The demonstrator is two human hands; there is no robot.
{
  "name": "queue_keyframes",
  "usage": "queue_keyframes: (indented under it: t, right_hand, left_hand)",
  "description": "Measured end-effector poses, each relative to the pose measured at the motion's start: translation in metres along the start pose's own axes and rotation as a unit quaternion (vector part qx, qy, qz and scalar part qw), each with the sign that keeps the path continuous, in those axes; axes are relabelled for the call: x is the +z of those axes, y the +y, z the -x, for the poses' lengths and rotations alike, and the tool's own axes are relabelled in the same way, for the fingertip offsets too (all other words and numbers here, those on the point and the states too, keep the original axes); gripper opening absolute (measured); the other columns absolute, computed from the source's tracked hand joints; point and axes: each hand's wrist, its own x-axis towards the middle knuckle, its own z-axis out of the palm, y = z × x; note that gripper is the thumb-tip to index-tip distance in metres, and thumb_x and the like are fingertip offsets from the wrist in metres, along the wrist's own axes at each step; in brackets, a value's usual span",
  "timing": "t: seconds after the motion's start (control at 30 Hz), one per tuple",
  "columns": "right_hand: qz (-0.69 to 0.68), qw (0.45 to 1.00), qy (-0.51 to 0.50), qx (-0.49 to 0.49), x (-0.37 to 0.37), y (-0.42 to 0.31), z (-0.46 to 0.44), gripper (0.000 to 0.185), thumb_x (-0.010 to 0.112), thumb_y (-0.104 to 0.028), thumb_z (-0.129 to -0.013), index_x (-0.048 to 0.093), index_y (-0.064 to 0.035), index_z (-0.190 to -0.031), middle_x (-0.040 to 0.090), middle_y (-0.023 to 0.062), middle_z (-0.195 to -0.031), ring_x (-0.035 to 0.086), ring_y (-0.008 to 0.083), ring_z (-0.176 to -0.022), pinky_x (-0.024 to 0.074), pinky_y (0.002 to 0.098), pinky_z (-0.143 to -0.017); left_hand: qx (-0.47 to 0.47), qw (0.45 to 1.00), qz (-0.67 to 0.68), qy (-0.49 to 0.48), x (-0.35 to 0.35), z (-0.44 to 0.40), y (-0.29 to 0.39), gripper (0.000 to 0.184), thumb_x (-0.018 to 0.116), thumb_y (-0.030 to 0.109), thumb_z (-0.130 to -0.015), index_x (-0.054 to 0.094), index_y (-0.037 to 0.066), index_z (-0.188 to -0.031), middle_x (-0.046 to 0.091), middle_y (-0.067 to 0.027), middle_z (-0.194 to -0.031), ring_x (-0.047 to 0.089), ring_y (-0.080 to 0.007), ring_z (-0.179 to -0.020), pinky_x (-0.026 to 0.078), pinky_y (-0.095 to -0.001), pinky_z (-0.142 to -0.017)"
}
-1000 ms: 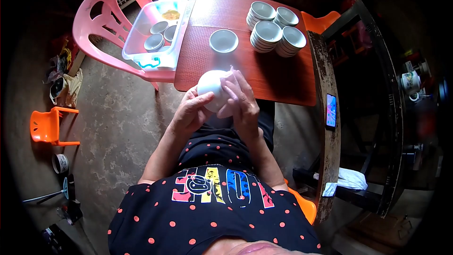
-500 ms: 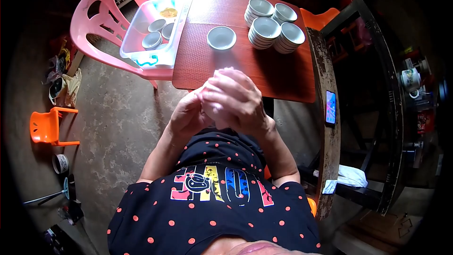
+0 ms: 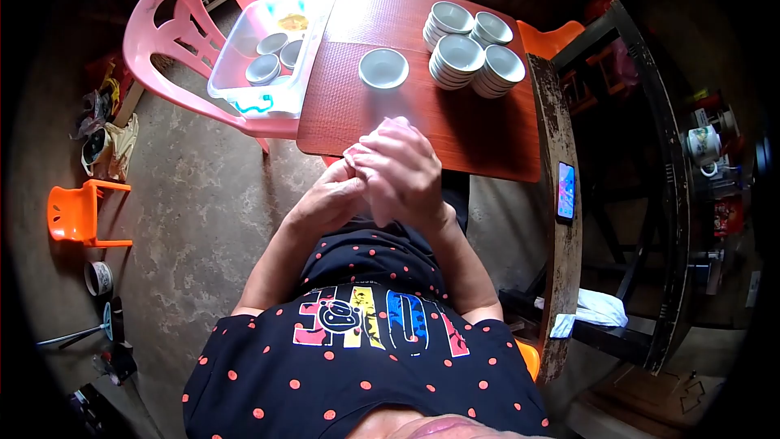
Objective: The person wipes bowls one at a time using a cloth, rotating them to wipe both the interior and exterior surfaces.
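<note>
Loose bowls (image 3: pixel 262 69) lie in the bin (image 3: pixel 230 75), 10 o'clock. Left hand (image 3: pixel 327 198): grip indeterminate. Right hand (image 3: pixel 406 169): closed on pale cloth (image 3: pixel 380 205). Table (image 3: pixel 341 118): single bowl (image 3: pixel 383 69), 12 o'clock; stacked bowls (image 3: pixel 459 56), 1 o'clock. A sideways knock could topple the stacks.

Glossy reddish counter (image 3: pixel 341 106) with woven-looking texture, smooth glazed-looking bowls (image 3: pixel 383 69) — translucent plastic bin (image 3: pixel 231 65), rough worn-wood bench (image 3: pixel 552 276), soft white cloth (image 3: pixel 600 309)
</note>
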Motion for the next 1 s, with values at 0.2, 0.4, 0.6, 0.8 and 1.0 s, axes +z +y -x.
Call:
queue_keyframes:
  t: [0.2, 0.4, 0.6, 0.8, 1.0]
  right_hand:
    - [-0.068, 0.961, 0.207, 0.169, 0.036, -0.010, 0.020, 0.033, 0.051, -0.021, -0.091, 0.060, -0.0015, -0.115, 0.060, 0.0179, -0.117, 0.053, 0.0365, -0.115, 0.0359, 0.0471, -0.104]
    - [0.005, 0.989, 0.146, -0.001, 0.023, -0.001, 0.013, 0.034, 0.050, -0.022, -0.092, 0.058, -0.0003, -0.116, 0.059, 0.0190, -0.119, 0.054, 0.0386, -0.114, 0.0404, 0.0499, -0.100]
    - [-0.366, 0.899, -0.236, -0.048, -0.025, 0.021, -0.029, 0.024, 0.055, -0.013, -0.090, 0.062, -0.0012, -0.109, 0.065, 0.0167, -0.108, 0.063, 0.0326, -0.102, 0.0485, 0.0416, -0.091]
    - [-0.495, 0.804, 0.074, 0.321, -0.017, -0.009, -0.001, 0.042, 0.038, -0.031, -0.099, 0.056, 0.0029, -0.114, 0.061, 0.0154, -0.113, 0.063, 0.0230, -0.096, 0.0496, 0.0346, -0.086]
    - [-0.546, 0.722, 0.127, 0.405, -0.002, 0.009, 0.024, 0.044, 0.038, -0.036, -0.100, 0.055, 0.0003, -0.117, 0.061, 0.0108, -0.106, 0.064, 0.0187, -0.090, 0.0539, 0.0312, -0.075]
  left_hand:
    - [0.051, 0.993, 0.085, 0.070, -0.004, -0.006, -0.007, 0.047, 0.059, 0.019, -0.092, 0.043, -0.004, -0.130, 0.059, -0.0140, -0.117, 0.061, -0.0222, -0.105, 0.051, -0.0371, -0.092]
    - [0.047, 0.956, 0.288, 0.021, -0.025, -0.002, -0.012, 0.050, 0.057, 0.014, -0.093, 0.037, -0.006, -0.134, 0.054, -0.0190, -0.127, 0.057, -0.0265, -0.115, 0.047, -0.0405, -0.099]
    - [-0.028, 0.986, 0.159, -0.047, -0.002, 0.008, -0.011, 0.066, 0.074, 0.006, -0.075, 0.042, 0.000, -0.132, 0.056, -0.0148, -0.121, 0.057, -0.0296, -0.114, 0.045, -0.0444, -0.100]
    - [-0.008, 1.000, 0.000, 0.022, 0.007, 0.004, 0.000, 0.056, 0.070, 0.008, -0.080, 0.046, -0.005, -0.128, 0.059, -0.0142, -0.119, 0.058, -0.0229, -0.110, 0.045, -0.0383, -0.097]
    - [-0.055, 0.980, -0.190, 0.015, -0.002, -0.001, 0.001, 0.043, 0.071, 0.008, -0.081, 0.055, -0.007, -0.118, 0.063, -0.0113, -0.111, 0.061, -0.0167, -0.102, 0.049, -0.0325, -0.091]
